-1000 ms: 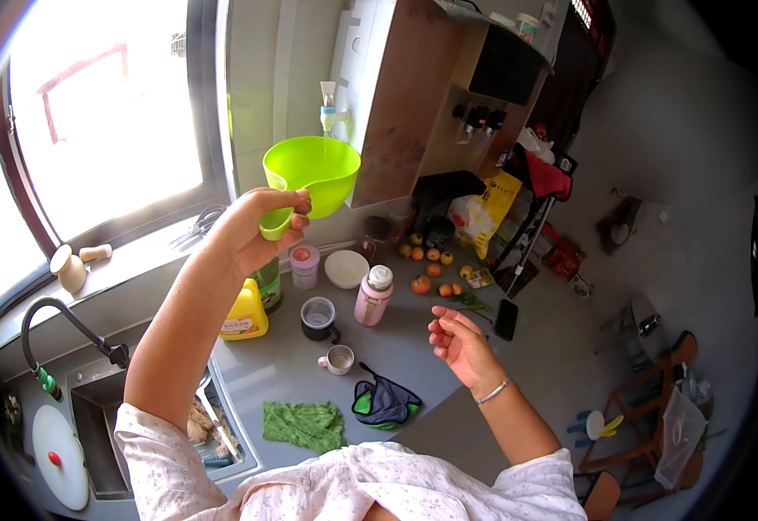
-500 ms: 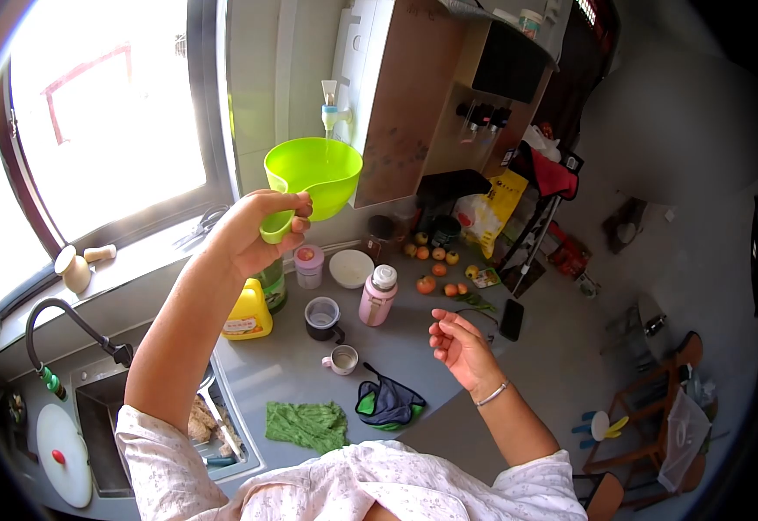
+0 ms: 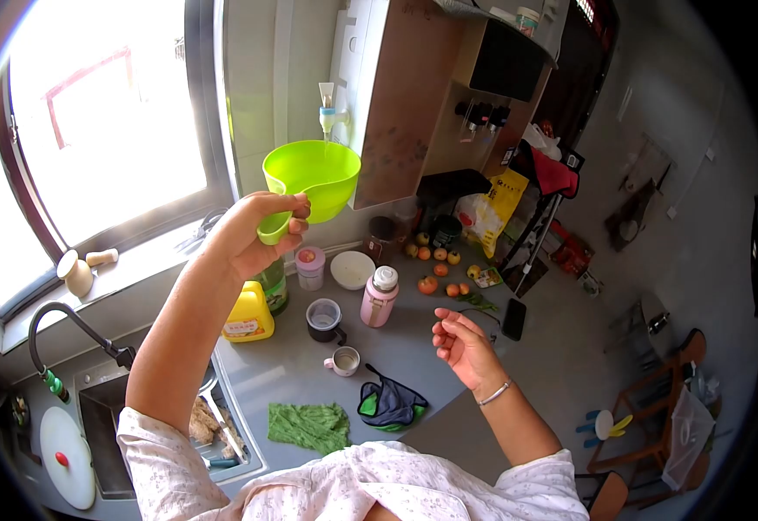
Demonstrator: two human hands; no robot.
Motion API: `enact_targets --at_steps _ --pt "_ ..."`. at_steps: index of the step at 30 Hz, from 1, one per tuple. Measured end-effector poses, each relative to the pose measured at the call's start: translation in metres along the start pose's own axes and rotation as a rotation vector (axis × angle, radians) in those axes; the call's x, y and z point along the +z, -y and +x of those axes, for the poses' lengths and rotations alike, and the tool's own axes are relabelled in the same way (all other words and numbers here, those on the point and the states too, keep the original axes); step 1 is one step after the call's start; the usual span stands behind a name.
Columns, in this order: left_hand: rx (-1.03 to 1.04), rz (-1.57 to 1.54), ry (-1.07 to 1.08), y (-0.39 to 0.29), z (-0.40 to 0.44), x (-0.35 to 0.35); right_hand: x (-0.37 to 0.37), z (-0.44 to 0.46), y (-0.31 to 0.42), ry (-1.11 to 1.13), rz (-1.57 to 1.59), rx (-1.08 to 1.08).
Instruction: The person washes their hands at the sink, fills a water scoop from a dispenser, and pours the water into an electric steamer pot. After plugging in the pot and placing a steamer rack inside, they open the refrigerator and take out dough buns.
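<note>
My left hand (image 3: 257, 230) is raised and closed round the loop handle of a lime-green water scoop (image 3: 331, 195). The scoop hangs beneath a small white-and-blue tap (image 3: 327, 117) on the wall unit, and a thin stream of water runs down into it. My right hand (image 3: 464, 347) hovers over the right side of the counter, empty, with its fingers loosely curled and apart. Closest to that hand are a black phone (image 3: 513, 319) and a pink flask (image 3: 380, 300). A dark mug (image 3: 323, 319) and a small cup (image 3: 343, 360) stand on the counter below the scoop.
Left is a sink (image 3: 105, 417) with a black hose faucet (image 3: 79, 308) and a white lid (image 3: 66, 456). A yellow jug (image 3: 250, 314), white bowl (image 3: 352, 271), green cloth (image 3: 307, 426), dark cloth (image 3: 391, 401) and several orange fruits (image 3: 428, 285) lie on the counter (image 3: 431, 356).
Water still runs into the scoop. Both hands keep nearly the same pose; the whole view has shifted very slightly.
</note>
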State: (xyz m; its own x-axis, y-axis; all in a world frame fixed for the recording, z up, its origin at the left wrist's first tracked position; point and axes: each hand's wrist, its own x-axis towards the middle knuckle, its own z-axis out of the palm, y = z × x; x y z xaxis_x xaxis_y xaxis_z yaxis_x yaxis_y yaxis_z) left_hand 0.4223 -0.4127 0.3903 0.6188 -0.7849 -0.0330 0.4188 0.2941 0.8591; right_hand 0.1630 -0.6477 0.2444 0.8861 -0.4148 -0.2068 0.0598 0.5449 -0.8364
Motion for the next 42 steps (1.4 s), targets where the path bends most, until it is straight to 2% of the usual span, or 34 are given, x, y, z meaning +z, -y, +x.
enact_targets --at_steps 32,42 --pt "-0.027 -0.014 0.022 -0.003 0.002 -0.008 0.006 0.012 0.009 0.045 -0.033 -0.027" --pt "-0.027 -0.015 0.028 -0.003 0.001 -0.007 0.027 0.024 0.035 0.064 -0.163 -0.14"
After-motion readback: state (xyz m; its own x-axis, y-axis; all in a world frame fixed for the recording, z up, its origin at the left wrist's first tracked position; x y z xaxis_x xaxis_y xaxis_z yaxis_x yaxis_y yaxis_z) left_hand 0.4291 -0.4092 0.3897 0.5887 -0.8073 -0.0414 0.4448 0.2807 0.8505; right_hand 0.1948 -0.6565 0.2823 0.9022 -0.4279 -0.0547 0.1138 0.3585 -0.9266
